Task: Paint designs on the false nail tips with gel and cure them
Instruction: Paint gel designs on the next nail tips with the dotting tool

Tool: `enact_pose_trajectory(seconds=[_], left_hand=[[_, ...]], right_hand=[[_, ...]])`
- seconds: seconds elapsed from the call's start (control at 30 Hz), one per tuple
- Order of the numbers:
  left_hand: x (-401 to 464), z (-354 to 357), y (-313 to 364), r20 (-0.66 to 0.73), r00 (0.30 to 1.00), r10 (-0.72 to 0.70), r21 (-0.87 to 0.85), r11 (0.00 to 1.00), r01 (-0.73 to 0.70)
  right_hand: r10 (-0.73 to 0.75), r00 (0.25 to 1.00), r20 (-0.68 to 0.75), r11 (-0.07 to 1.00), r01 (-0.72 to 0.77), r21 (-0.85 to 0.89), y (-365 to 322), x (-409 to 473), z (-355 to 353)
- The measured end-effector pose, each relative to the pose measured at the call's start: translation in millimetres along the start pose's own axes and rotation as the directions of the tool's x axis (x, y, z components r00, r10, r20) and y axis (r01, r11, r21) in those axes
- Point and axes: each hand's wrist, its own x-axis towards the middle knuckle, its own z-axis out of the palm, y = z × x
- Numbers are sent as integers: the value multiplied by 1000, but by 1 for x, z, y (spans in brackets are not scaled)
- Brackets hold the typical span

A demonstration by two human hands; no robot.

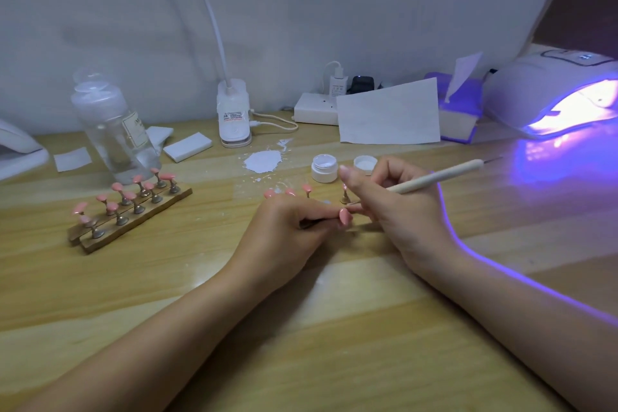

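Note:
My left hand [287, 227] pinches the stem of a small stand that carries a pink false nail tip [345, 216], held just above the wooden table. My right hand [391, 207] grips a cream-handled nail art pen [438, 176], its working tip down at the pink nail. Behind my hands stand several more pink tips on stands [289, 192]. An open white gel pot [323, 169] and its lid [365, 164] sit just beyond. The nail lamp [555, 100] at the right glows violet.
A wooden holder [130, 211] with several pink nail tips lies at the left. Behind it are a clear pump bottle [113, 130], white pads [187, 146], a lamp base [234, 117], a power strip [317, 109], a paper sheet [388, 117] and a tissue box [459, 110]. White spill [262, 160] marks the table.

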Motion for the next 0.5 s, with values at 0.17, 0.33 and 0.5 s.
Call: enact_pose_trajectory(seconds=[0.17, 0.33, 0.5], left_hand=[[1, 0, -6, 25, 1000, -14, 23, 1000, 14], [0, 1, -7, 32, 999, -7, 11, 1000, 7], [1, 0, -8, 24, 1000, 1, 37, 999, -2]], right_hand=[[-27, 998, 58, 1000, 26, 16, 6, 3, 1], [-38, 998, 45, 999, 40, -35, 7, 3, 1], [-19, 998, 67, 999, 22, -42, 7, 4, 1]])
